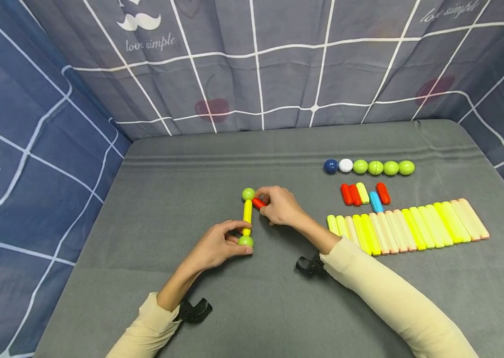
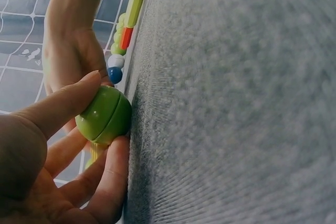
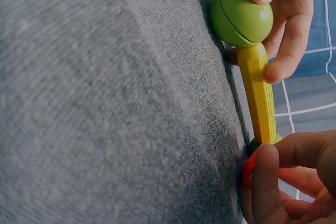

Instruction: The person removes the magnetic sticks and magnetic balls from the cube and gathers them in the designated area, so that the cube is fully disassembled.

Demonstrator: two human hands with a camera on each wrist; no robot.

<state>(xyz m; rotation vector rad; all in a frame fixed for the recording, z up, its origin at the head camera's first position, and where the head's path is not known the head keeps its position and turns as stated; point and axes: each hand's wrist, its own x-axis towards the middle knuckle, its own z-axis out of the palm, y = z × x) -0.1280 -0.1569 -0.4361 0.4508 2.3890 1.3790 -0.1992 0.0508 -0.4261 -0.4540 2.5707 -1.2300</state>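
Observation:
A yellow stick [image 1: 247,218] lies on the grey cloth between two green balls, the near ball [image 1: 245,241] and the far ball [image 1: 248,194]. With thumb and fingers my left hand [image 1: 216,246] holds the near ball, which has a groove round it in the left wrist view. My right hand [image 1: 281,206] pinches a short red stick [image 1: 258,203] beside the far ball. One end of the red stick is close to that ball; whether they touch I cannot tell. In the right wrist view my fingers hide most of the red stick [image 3: 249,170].
At the back right runs a row of balls: dark blue [image 1: 330,166], white [image 1: 345,165] and several green [image 1: 375,168]. Before them lie short red sticks [image 1: 382,193], a short yellow-green one [image 1: 362,193] and a blue one [image 1: 376,202]. Several long yellow and pale sticks [image 1: 406,228] lie side by side.

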